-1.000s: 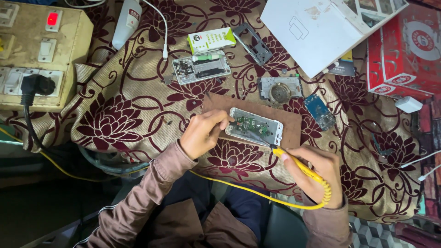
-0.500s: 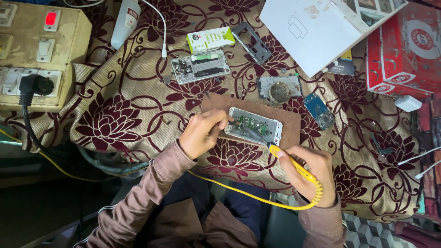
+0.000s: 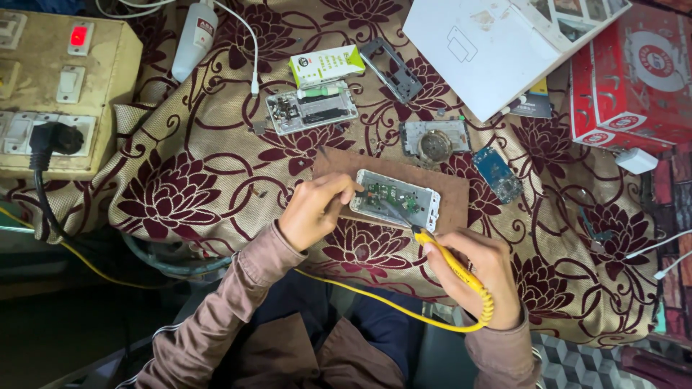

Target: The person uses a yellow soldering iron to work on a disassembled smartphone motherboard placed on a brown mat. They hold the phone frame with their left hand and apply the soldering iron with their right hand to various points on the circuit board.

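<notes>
An opened phone body (image 3: 398, 199) with its green circuit board exposed lies on a brown board (image 3: 454, 194) on the floral cloth. My left hand (image 3: 311, 209) pinches a thin tool against the phone's left end. My right hand (image 3: 477, 274) grips a yellow soldering iron (image 3: 453, 266), its dark tip resting on the circuit board. A yellow cord (image 3: 375, 299) runs from the iron across my lap.
A second opened phone (image 3: 311, 109), a green box (image 3: 326, 65), a dark frame (image 3: 391, 68), a round-part plate (image 3: 435, 138) and a small blue board (image 3: 497, 174) lie beyond. A switch box (image 3: 65, 86) sits left, a white box (image 3: 497, 50) and red box (image 3: 631, 79) right.
The soldering iron and my right hand have shifted slightly up and left, bringing the tip further onto the circuit board. My left hand stays at the phone's left end.
</notes>
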